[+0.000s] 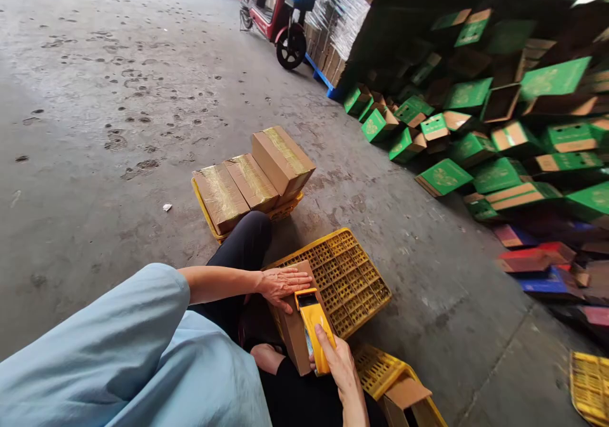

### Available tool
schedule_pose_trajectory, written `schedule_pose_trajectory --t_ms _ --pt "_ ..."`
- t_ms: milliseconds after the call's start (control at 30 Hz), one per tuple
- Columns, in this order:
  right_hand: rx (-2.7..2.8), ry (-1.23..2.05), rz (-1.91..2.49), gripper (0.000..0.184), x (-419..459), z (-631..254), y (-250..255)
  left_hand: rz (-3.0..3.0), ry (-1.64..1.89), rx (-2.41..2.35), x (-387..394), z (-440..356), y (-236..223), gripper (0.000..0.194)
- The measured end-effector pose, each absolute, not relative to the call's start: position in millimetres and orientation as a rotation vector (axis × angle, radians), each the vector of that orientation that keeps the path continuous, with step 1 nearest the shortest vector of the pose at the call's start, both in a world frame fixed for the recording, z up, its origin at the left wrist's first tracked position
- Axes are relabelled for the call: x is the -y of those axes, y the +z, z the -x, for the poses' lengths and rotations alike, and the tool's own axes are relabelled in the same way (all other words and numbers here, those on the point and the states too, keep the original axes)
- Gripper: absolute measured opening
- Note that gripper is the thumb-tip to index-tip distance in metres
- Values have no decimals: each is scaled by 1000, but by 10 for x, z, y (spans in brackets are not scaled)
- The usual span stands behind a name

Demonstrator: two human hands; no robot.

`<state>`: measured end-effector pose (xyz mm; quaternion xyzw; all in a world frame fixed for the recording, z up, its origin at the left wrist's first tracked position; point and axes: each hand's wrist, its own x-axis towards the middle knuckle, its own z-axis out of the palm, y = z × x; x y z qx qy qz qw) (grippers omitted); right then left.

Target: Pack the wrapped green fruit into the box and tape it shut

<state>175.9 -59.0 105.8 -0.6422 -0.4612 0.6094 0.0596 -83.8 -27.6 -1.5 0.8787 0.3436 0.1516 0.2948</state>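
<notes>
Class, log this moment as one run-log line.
left hand: on cardboard box | right hand: holds yellow tape dispenser | alongside: yellow crate | beyond: three taped boxes

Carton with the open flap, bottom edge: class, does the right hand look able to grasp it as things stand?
Probably not: the right hand is holding the tape dispenser. Otherwise the way looks free; the carton is close by, its flap exposed.

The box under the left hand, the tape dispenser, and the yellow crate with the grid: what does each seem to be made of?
Box: most likely cardboard, matt; plain brown faces and straight edges.
Tape dispenser: probably plastic, though painted metal is possible; smooth, slightly glossy yellow body.
Crate: seemingly moulded plastic, dull; regular holes.
</notes>
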Motion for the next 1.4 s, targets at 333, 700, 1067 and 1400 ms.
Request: schedule_pose_trajectory --t_ms 333,700,1067,1400 --pt "1326 1876 2040 64 868 -2145 1271 -2295 431 -885 298 852 -121 108" --pt "1452 1782 2036 62 904 -2229 1152 -2388 330 -833 528 599 -18 108" --pt "1332 2052 1927 52 821 -2259 1028 -2397 175 -905 671 426 -70 113" --pt "1368 1935 2011 42 992 -2214 1097 -2468 180 -907 663 448 -91 107"
